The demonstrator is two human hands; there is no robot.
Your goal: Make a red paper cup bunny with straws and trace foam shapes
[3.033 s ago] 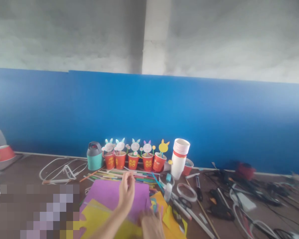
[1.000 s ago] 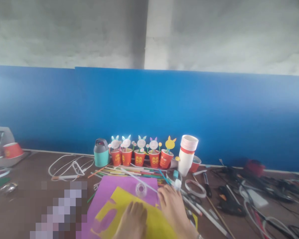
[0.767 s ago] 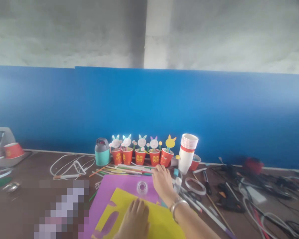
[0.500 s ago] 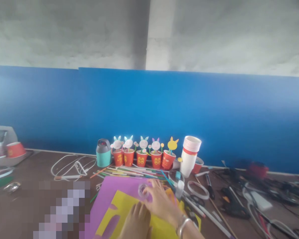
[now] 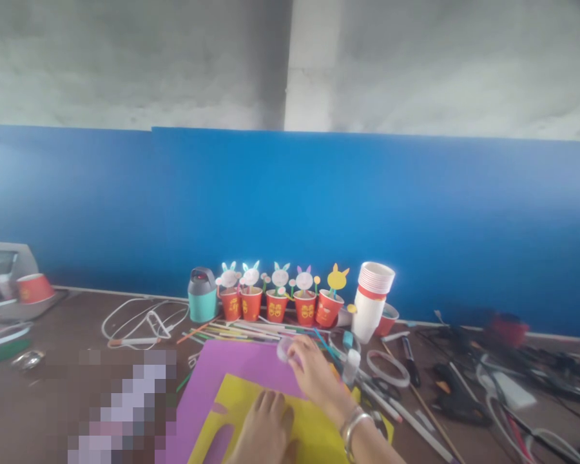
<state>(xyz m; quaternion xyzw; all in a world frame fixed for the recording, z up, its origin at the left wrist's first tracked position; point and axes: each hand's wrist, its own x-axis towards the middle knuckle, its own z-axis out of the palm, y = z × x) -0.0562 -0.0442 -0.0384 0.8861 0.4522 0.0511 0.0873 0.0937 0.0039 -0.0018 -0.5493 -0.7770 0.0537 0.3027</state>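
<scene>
Shifting clear tape roll farther out with right grip since half a second ago, toward the far edge of purple sheet; leaving left grip in about the same spot on yellow sheet.

Closing right grip narrowly, pinching the roll between thumb and fingers. Covering its right side, leaving its left part showing. Pointing fingertips away and leftward; wearing silver bracelet on that wrist. Blurring too much to tell resting on the paper from hovering just above it.

Placing the roll now by the purple sheet's far edge, near loose coloured sticks. Looking ring-shaped, so giving no clear long axis; blurring too much for reading the facing of the hole.

Laying left grip flat, palm down, on yellow sheet; keeping fingers close together, pointing away from the body. Seeing long cut-out at yellow sheet's left, slanting away and to the right, showing purple through.

Noting red cups with eared paper heads, standing in a row on counter beyond the sticks. Seeing small bottle standing near right grip.
</scene>
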